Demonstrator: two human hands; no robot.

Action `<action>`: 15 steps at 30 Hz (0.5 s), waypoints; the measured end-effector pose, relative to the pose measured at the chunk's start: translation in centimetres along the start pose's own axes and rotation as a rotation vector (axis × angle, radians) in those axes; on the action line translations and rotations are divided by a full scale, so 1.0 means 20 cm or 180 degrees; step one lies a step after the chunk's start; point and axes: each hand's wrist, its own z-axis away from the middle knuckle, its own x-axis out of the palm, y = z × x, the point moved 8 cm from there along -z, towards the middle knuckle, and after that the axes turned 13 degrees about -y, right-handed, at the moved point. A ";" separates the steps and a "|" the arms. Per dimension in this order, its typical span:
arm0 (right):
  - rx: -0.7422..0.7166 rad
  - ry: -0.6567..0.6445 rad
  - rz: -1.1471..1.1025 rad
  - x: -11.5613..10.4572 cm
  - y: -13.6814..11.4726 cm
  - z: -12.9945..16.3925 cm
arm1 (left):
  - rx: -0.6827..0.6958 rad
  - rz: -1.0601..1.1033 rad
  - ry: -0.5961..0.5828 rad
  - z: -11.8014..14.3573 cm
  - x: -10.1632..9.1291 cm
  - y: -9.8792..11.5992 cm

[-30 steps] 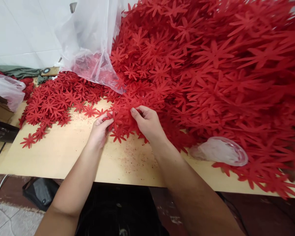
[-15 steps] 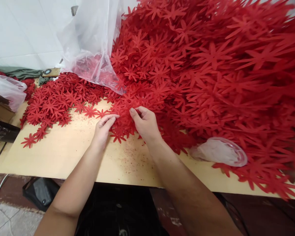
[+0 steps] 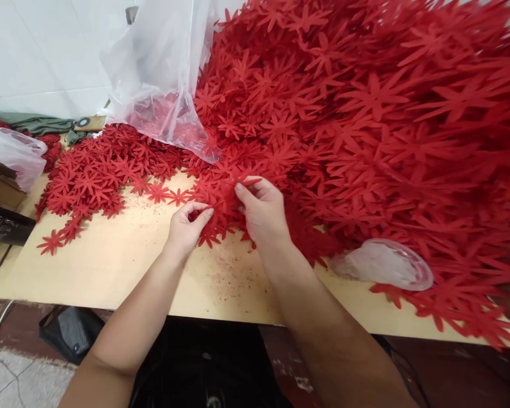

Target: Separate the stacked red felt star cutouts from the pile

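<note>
Red felt flowers [image 3: 221, 198] pinched by right hand [image 3: 263, 212] fingertips, wrist bent; left hand [image 3: 187, 226] curled, thumb and fingers gripping flower edge on table [image 3: 110, 266].

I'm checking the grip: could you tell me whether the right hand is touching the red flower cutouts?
Touching: the head view shows the right hand pinching red flower cutouts.

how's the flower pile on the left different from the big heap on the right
The left flower pile lies low and flat on the table; the big heap rises high, filling the right side. The left hand and right hand pinch flowers at the big heap's edge, away from the left pile. Both are red cut-out flowers.
</note>
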 end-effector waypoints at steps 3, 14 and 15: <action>-0.0101 0.0284 0.0243 -0.11 -0.01 -0.03 | -0.0050 0.0035 0.0032 0.00 0.00 0.00; -0.0800 -0.0084 0.2853 -0.04 -0.24 0.02 | 0.0113 -0.0003 0.0056 0.00 -0.01 0.01; -0.0640 -0.0374 0.2506 0.00 -0.22 0.04 | 0.0131 -0.0075 0.0013 0.00 0.00 0.02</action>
